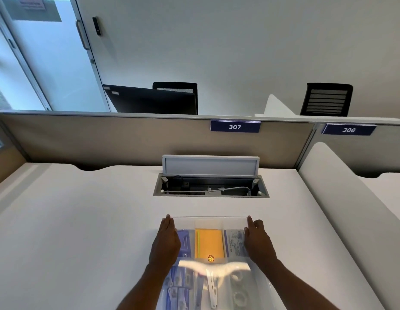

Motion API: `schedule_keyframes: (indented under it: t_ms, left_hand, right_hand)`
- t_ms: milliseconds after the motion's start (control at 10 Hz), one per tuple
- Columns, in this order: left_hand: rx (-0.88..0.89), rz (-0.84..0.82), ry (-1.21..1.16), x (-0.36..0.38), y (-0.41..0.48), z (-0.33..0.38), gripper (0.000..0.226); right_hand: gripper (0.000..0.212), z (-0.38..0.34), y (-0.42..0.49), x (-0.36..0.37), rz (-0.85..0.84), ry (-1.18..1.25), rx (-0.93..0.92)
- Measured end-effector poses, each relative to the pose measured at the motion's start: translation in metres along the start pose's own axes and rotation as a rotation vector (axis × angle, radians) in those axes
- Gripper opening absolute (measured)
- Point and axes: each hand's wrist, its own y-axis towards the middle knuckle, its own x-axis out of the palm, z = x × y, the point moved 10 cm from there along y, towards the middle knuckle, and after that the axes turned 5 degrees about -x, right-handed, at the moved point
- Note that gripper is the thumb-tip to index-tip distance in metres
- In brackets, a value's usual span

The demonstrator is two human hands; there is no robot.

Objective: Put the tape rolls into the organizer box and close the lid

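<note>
A clear plastic organizer box (265,285) lies on the white desk in front of me, and its translucent lid (209,223) is down over it. Through the lid, two clear tape rolls (239,296) show in the near right compartment. Other compartments hold an orange pad (209,242), blue items and a white tool. My left hand (166,240) lies along the lid's left edge and my right hand (258,240) along its right edge. On both hands the fingers are together, pointing away from me.
An open cable hatch (210,186) with its flap raised sits in the desk just beyond the box. A beige partition (127,139) labelled 307 closes the far side. A white rounded divider (342,198) runs along the right.
</note>
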Motion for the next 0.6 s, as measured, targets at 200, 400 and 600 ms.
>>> schedule_keyframes:
  t_ms: [200,400,600]
  left_hand:
    - [0.007,0.026,-0.010,-0.003,-0.001,0.000,0.046]
    - [0.012,-0.006,0.020,-0.001,-0.001,0.001,0.050]
    - [0.128,0.025,0.178,0.002,-0.002,0.014,0.060]
  right_hand:
    - [0.046,-0.001,-0.001,-0.003,0.076,0.003,-0.018]
    - [0.048,-0.001,-0.003,-0.002,0.067,-0.020,-0.015]
    - [0.058,-0.004,0.001,-0.012,0.129,-0.197,-0.025]
